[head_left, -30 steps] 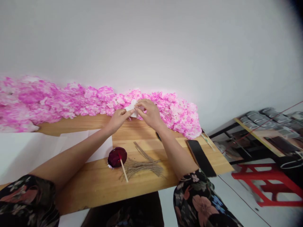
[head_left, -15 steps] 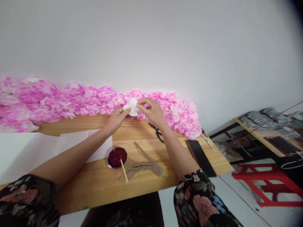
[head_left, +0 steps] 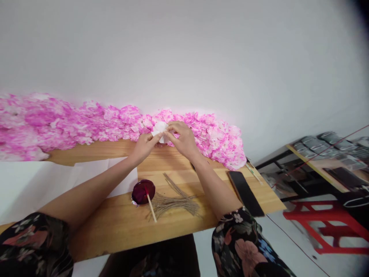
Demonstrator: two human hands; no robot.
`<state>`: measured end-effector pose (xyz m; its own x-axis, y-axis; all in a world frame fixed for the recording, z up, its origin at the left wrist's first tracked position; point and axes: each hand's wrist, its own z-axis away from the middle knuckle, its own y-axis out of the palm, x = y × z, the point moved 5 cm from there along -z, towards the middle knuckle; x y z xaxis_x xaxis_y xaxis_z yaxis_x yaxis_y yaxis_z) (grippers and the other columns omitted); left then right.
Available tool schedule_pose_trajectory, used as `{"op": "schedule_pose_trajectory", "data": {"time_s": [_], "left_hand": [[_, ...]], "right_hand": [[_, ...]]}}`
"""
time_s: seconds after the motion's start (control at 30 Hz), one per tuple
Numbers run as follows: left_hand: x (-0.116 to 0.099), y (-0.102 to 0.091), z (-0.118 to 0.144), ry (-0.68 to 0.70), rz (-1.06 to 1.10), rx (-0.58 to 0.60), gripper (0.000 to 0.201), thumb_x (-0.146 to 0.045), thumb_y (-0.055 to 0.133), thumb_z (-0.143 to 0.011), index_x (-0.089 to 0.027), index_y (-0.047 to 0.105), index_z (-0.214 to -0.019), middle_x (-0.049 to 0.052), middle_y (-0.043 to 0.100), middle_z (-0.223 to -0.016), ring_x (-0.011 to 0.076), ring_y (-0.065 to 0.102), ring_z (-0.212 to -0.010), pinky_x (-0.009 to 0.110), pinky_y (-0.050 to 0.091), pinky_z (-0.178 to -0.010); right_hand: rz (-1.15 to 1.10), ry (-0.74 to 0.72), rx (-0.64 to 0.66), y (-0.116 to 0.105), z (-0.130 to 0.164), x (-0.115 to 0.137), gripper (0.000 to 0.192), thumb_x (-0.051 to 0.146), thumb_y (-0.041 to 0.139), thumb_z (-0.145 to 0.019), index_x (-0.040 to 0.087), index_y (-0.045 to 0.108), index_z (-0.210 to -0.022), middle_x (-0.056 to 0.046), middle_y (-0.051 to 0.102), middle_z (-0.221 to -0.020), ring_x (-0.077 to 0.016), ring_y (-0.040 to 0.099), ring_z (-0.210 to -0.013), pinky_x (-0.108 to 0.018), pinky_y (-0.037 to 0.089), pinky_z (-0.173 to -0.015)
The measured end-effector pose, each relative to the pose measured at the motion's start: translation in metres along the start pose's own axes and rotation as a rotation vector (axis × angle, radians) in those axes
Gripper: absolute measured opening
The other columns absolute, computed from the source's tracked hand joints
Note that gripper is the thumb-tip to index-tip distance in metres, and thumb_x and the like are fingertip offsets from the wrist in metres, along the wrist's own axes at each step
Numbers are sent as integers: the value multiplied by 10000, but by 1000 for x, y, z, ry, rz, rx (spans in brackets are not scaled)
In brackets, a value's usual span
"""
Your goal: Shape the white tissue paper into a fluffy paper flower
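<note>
Both my hands meet above the far part of the wooden table (head_left: 121,227). My left hand (head_left: 144,146) pinches a small white paper flower (head_left: 159,128) from the left. From the right, my right hand (head_left: 181,139) holds the same flower with its fingertips. Just behind the flower, a long row of pink and white paper flowers (head_left: 86,125) lies against the white wall. Nearer to me on the table are a dark red dish (head_left: 143,192) with a wooden stick (head_left: 151,208) resting in it, and a bundle of thin brown wires (head_left: 174,202).
White paper sheets (head_left: 109,175) lie at the left of the table. A black flat object (head_left: 245,187) lies near the right edge, with a pencil-like stick (head_left: 253,172) beyond it. To the right stand a red stool (head_left: 325,227) and a low table holding grey items (head_left: 323,144).
My hands lifted the white flower slightly and then lowered it again toward the pink row. The black scissors seen briefly by my right wrist are now hidden behind it.
</note>
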<state>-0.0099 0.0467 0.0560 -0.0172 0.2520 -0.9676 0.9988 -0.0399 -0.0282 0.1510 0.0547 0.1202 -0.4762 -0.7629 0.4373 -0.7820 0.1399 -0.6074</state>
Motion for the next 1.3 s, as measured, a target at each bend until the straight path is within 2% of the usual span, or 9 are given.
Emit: {"op": "schedule_pose_trajectory", "data": {"time_s": [0.17,0.27,0.43,0.6,0.77,0.9,1.07,1.2,1.3], "left_hand": [[-8,1,1,12,45,3,374,-464,687,-895,-184,641,-652,68,721,-625,198,696,-618,309,568,-668],[-9,1,2,42,-24,8,390,-491,669,-887,-180,658,-653,74,733,-644,190,692,-623,300,557,-666],[-8,2,4,144,-242,28,525,-634,613,-914,-180,684,-658,62,738,-647,189,663,-627,267,456,-589],[-7,4,6,193,-307,27,547,-653,626,-908,-186,690,-630,42,707,-598,181,613,-574,274,399,-562],[-10,0,2,107,-82,25,490,-621,689,-874,-176,714,-672,70,740,-655,197,679,-624,292,507,-637],[-11,0,-1,27,153,44,477,-605,735,-837,-160,678,-675,93,728,-657,196,684,-625,308,542,-667],[-10,2,-3,-35,391,70,359,-487,746,-810,-150,679,-706,93,712,-644,184,661,-594,301,512,-624],[-12,3,-4,-45,494,82,297,-429,750,-790,-144,702,-722,69,691,-616,171,635,-570,297,504,-606],[-12,4,-4,-47,528,101,286,-421,733,-815,-150,713,-724,59,687,-615,171,636,-576,298,508,-616]], "right_hand": [[-80,93,-15,-3,-1,-8,122,339,681,-951,243,726,-890,-72,795,-1139,-253,704,-1121,-411,580,-927],[-130,162,-7,-6,-2,-8,138,359,664,-944,244,719,-890,-62,795,-1120,-232,712,-1064,-370,584,-838],[-55,99,19,-5,-3,2,100,339,719,-910,249,727,-951,-65,797,-1154,-252,698,-1138,-427,563,-986],[-59,122,-8,-2,-2,-2,112,323,707,-913,240,699,-839,-67,801,-1121,-256,702,-1134,-454,531,-1056],[-223,263,-100,-9,-2,-14,189,408,675,-910,234,705,-842,-50,789,-1044,-217,709,-986,-369,570,-870],[-298,343,-182,-19,-3,-18,273,493,677,-912,226,733,-897,-40,788,-987,-205,704,-946,-342,572,-828],[-303,320,-185,-27,-5,-9,313,532,654,-945,232,742,-964,-50,792,-1063,-214,711,-1029,-357,568,-888],[-302,235,-98,-26,-6,0,338,536,674,-946,247,741,-1108,-71,769,-1241,-236,692,-1181,-405,557,-1004],[-225,173,-48,-25,-6,3,342,536,713,-929,265,727,-1136,-78,750,-1313,-258,662,-1273,-450,526,-1081]]}}
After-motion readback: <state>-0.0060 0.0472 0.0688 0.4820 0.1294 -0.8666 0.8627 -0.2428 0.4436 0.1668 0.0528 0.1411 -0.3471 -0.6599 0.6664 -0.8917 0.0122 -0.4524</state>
